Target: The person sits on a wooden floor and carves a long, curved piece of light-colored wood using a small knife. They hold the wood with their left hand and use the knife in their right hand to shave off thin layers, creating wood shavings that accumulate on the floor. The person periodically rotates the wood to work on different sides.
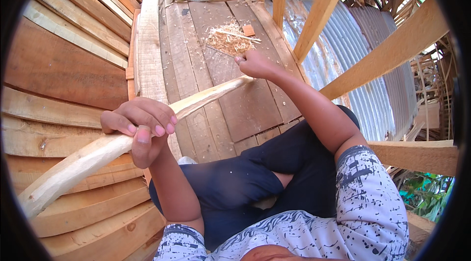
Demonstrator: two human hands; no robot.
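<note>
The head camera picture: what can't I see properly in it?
All in the head view:
- The grip of the thin tool: hidden by the right hand.
- Part of the pale pole: covered by the left hand.
- Parts of the metal sheet: behind wooden posts.
- The whitish patch by the trousers: too little shows.

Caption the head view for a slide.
Left hand grips a long, pale, rounded wooden pole; right hand holds a thin, dark tool near curly tan shavings on brown wooden planks.
</note>
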